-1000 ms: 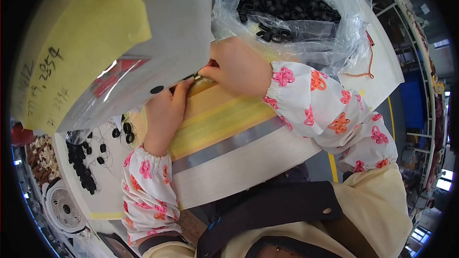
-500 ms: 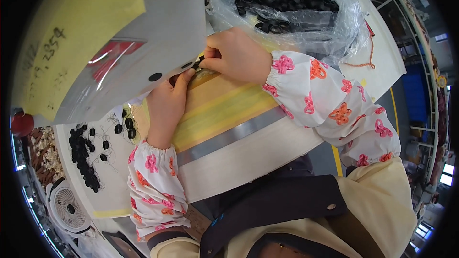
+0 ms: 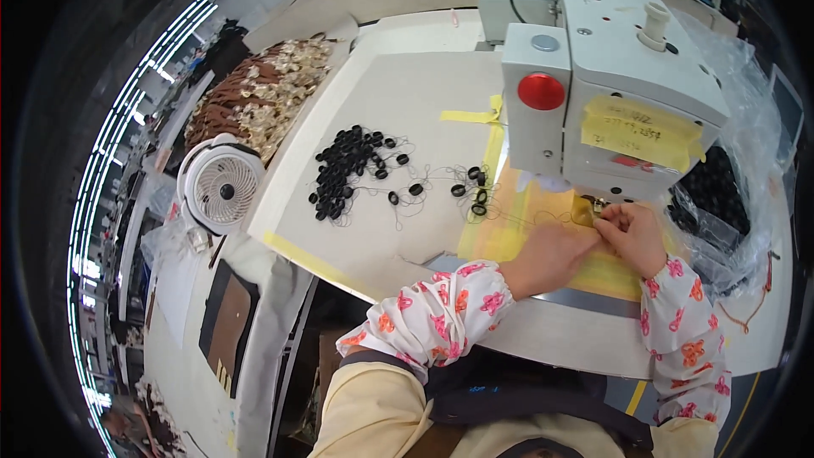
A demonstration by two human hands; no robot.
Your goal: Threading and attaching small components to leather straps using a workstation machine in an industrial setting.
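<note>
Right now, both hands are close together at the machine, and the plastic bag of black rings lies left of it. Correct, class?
Wrong side: the head view shows the plastic bag of black rings lying right of the machine. Left hand and right hand are close together.

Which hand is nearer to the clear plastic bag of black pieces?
Right. The right hand is just left of the bag; the left hand is farther left, beyond the right.
</note>
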